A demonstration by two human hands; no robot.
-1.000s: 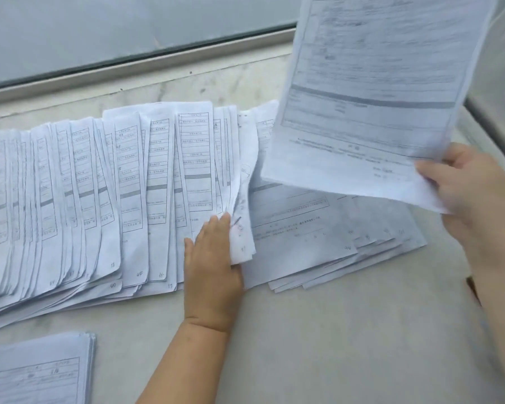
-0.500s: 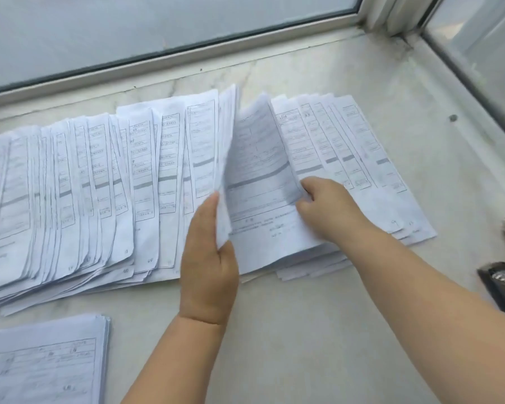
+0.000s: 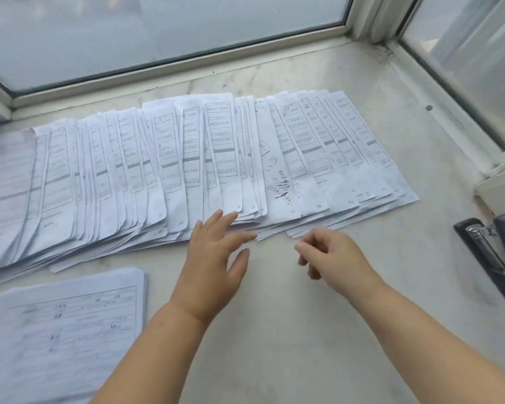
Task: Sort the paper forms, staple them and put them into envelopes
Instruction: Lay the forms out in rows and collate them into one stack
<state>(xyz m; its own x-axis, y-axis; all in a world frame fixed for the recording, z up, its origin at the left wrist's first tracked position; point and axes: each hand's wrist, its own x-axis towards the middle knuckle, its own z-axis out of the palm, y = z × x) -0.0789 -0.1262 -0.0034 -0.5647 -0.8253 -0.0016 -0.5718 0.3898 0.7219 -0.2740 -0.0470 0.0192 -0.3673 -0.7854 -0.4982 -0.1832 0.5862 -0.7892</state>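
A long fan of overlapping printed paper forms (image 3: 187, 170) lies across the marble sill, numbered at the bottom corners. One sheet with handwriting (image 3: 277, 176) shows in the fan right of middle. My left hand (image 3: 213, 258) is spread flat, fingertips touching the near edge of the fan's middle. My right hand (image 3: 330, 258) hovers just in front of the fan's right part, fingers loosely curled, holding nothing. A second, squared stack of forms (image 3: 64, 333) sits at the near left. A black stapler (image 3: 493, 252) lies at the right edge.
Window frames (image 3: 187, 74) border the sill at the back and along the right (image 3: 438, 91). Bare marble (image 3: 303, 330) stretches between my arms and toward the stapler.
The sheet my right hand held up a second ago was slid into the fan and let go. Both hands have drawn back to the fan's near edge, and the lifted papers lie flat.
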